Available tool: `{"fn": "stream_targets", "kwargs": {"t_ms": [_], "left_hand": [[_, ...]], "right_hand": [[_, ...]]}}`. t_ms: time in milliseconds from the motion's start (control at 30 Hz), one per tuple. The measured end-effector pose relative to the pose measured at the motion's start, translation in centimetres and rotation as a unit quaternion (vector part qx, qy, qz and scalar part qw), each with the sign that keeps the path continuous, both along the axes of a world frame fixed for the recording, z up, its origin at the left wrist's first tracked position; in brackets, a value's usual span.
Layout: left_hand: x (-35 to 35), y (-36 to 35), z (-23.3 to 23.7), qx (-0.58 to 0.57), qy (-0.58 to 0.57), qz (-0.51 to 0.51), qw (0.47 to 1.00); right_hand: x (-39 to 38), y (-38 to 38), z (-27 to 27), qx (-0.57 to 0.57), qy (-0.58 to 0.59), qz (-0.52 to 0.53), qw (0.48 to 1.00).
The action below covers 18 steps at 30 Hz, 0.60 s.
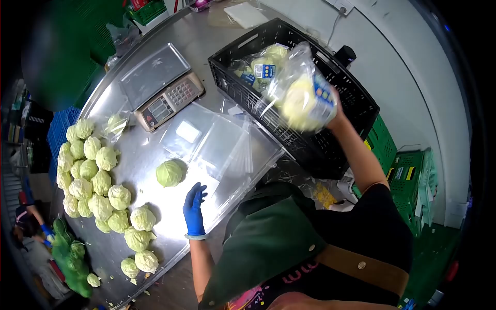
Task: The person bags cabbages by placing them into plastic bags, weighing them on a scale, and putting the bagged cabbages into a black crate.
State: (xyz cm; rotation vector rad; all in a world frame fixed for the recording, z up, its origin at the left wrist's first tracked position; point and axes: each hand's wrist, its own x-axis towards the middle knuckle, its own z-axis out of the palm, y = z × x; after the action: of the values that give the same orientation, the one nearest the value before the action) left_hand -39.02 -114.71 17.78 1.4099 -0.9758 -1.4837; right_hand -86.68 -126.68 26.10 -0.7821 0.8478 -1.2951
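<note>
— One view only, from the head. What is hard to make out?

— The right hand: its fingers are hidden behind the bagged cabbage, which is itself blurred. The grip is closed on that bag, held up over the black crate, right of the scale. More bagged heads lie in the crate, partly covered by the raised bag.

— And the other?

— The left hand, blue-gloved, hangs over the desk, well nearer the person than the scale. Its grip is open, fingers spread, holding nothing. Nearest it is a loose cabbage, apart from the fingers.

— Anything cut off?

— Another person at the frame's edge, far left of the scale, with little more than a blue glove showing.

— The surface, the room?

— A shiny steel desk. Clear bags lie flat just this side of the scale, and a heap of cabbages runs along the desk's edge left of it. Far right of the scale, past the crate, green crates stand by a white wall.
</note>
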Motion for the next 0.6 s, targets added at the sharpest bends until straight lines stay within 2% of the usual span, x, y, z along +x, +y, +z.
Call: {"fn": "stream_targets", "kwargs": {"t_ms": [33, 67, 100, 133, 167, 200, 233, 267, 300, 333, 400, 433, 467, 500, 533, 567, 600], "left_hand": [[0.6, 0.9, -2.7, 0.043, -0.004, 0.005, 0.999], [0.9, 2.2, -5.2, 0.055, -0.043, 0.009, 0.998], [1.1, 3.3, -7.3, 0.066, -0.081, 0.013, 0.994], [1.2, 4.5, -8.8, 0.085, -0.074, 0.013, 0.994], [1.3, 5.6, -10.0, 0.104, -0.067, 0.012, 0.992], [1.3, 6.5, -10.8, 0.141, -0.060, 0.021, 0.988], [1.3, 7.0, -11.0, 0.175, -0.087, 0.016, 0.981], [1.2, 7.5, -12.2, 0.146, -0.102, 0.030, 0.984], [1.4, 8.8, -13.3, 0.120, -0.120, 0.054, 0.984], [1.4, 9.0, -12.9, 0.048, -0.218, 0.030, 0.974], [1.8, 9.2, -13.7, 0.004, -0.323, 0.039, 0.946], [1.2, 8.7, -12.7, 0.029, -0.289, 0.100, 0.952], [1.2, 8.4, -12.9, 0.029, -0.302, 0.129, 0.944], [1.6, 8.7, -14.6, 0.007, -0.287, 0.161, 0.944], [1.4, 8.4, -14.9, -0.009, -0.283, 0.170, 0.944], [1.7, 8.4, -15.9, -0.024, -0.307, 0.152, 0.939], [1.5, 7.7, -16.1, -0.048, -0.354, 0.136, 0.924]], "right_hand": [[-2.2, -0.5, 0.5, -0.110, 0.212, -0.052, 0.970], [-5.3, -1.6, -0.4, -0.028, 0.085, -0.049, 0.995], [-8.8, -2.8, -2.0, 0.052, -0.043, -0.044, 0.997], [-13.1, -3.0, -5.5, 0.052, -0.046, -0.043, 0.997], [-17.7, -2.9, -10.4, 0.035, 0.109, -0.087, 0.990], [-20.1, -3.1, -13.0, 0.017, 0.262, -0.129, 0.956], [-20.2, -3.1, -12.6, 0.106, 0.194, -0.160, 0.962], [-19.9, -2.8, -12.3, 0.197, 0.125, -0.182, 0.955], [-19.9, -2.4, -12.9, 0.174, 0.246, -0.159, 0.940], [-20.5, -3.7, -14.6, 0.260, 0.074, -0.151, 0.951], [-21.5, -4.6, -17.6, 0.266, 0.066, -0.072, 0.959], [-20.5, -5.2, -18.6, 0.287, 0.055, -0.080, 0.953], [-20.9, -4.4, -19.9, 0.242, 0.244, -0.073, 0.936], [-20.5, -5.6, -20.0, 0.400, 0.250, -0.208, 0.857], [-29.5, -7.6, -28.8, 0.316, 0.278, -0.189, 0.887], [-37.2, -9.9, -31.8, 0.278, 0.586, -0.129, 0.750], [-32.8, -9.8, -27.1, 0.173, 0.681, -0.177, 0.689]]}}
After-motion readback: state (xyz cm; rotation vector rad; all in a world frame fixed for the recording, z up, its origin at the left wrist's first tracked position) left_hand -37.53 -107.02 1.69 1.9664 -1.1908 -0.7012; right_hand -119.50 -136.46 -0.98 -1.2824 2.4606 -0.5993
